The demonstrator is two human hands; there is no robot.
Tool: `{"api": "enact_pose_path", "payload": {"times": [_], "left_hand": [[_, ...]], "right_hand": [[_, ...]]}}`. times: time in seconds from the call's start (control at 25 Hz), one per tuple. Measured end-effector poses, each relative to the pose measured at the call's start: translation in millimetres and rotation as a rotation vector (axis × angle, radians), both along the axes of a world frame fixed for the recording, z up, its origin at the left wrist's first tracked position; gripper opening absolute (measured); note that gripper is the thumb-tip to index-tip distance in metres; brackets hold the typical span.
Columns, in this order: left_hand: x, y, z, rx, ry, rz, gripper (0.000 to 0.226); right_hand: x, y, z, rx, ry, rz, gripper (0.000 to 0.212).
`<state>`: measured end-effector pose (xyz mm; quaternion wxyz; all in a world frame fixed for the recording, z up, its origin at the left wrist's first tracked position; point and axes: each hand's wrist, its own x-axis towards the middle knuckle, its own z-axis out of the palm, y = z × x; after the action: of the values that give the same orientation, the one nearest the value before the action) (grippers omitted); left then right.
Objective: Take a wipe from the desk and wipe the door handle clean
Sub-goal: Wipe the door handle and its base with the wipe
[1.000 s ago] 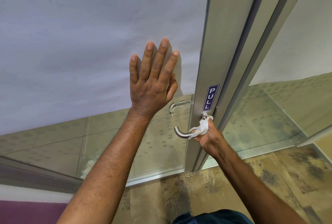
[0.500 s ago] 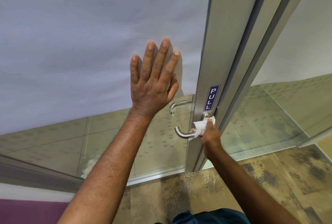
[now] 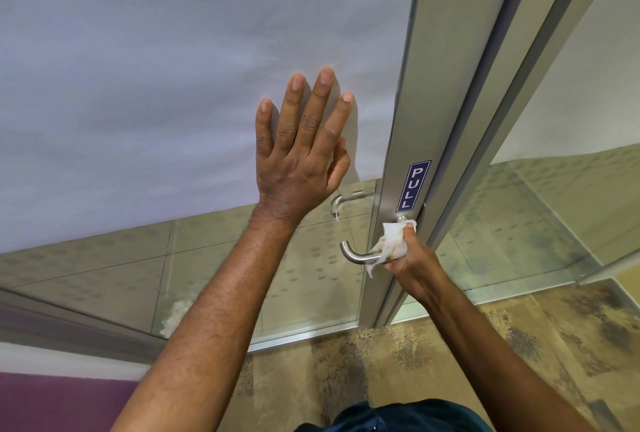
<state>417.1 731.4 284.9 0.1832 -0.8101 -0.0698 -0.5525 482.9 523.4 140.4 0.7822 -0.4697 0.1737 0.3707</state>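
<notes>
Two hands were at work in the head view, each with its own job. The left hand (image 3: 298, 158) lay flat and released, fingers spread, palm pressed against the frosted door panel (image 3: 173, 85), most likely to brace the door so it would not swing under the rubbing. The right hand (image 3: 410, 258) was clenched around the wipe (image 3: 391, 241), a crumpled white wad wrapped over the door handle (image 3: 356, 257) close to where the lever meets the metal door frame (image 3: 398, 189). Only the curved free end of the lever showed bare, sticking out to the left of the wipe. A loose tail of the wipe hung just below the lever. Right above the grip sat the blue PULL sticker (image 3: 414, 186) on the frame. Through the clear glass strip a second lever (image 3: 346, 201) on the far side was visible, untouched. By the look of it, the wiping was underway, with the bare end of the lever apparently left to cover. The grip near the pivot seemed chosen to drag the wipe along the lever's length.
</notes>
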Motion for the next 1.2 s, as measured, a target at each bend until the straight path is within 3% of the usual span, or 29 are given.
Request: {"api": "enact_pose_path", "payload": {"times": [0.08, 0.16, 0.32, 0.4, 0.68, 0.8, 0.92, 1.08, 1.2], "left_hand": [[0, 0, 0, -0.003, 0.002, 0.0, 0.066], [-1, 0, 0, 0.0, 0.004, -0.005, 0.067], [0, 1, 0, 0.006, 0.01, -0.002, 0.068], [0, 1, 0, -0.001, 0.008, -0.002, 0.068], [0, 0, -1, 0.009, 0.012, -0.011, 0.067], [0, 0, -1, 0.013, 0.002, -0.02, 0.066], [1, 1, -1, 0.012, 0.0, -0.015, 0.067], [1, 1, -2, -0.003, 0.007, -0.003, 0.068], [1, 1, -2, -0.003, 0.007, -0.006, 0.067]], "right_hand": [[3, 3, 0, 0.109, 0.151, -0.033, 0.056], [4, 4, 0, 0.11, 0.161, -0.038, 0.057], [6, -2, 5, 0.131, 0.191, -0.039, 0.036], [6, -1, 5, 0.03, 0.121, -0.06, 0.04], [-11, 11, 7, -0.278, -0.202, -0.252, 0.019], [-23, 12, 2, -0.424, -0.427, -0.173, 0.028], [-27, 11, -4, -0.685, -0.635, 0.048, 0.045], [-13, 1, -4, -0.782, -0.831, 0.144, 0.026], [3, -5, 1, -0.835, -0.806, 0.275, 0.029]]}}
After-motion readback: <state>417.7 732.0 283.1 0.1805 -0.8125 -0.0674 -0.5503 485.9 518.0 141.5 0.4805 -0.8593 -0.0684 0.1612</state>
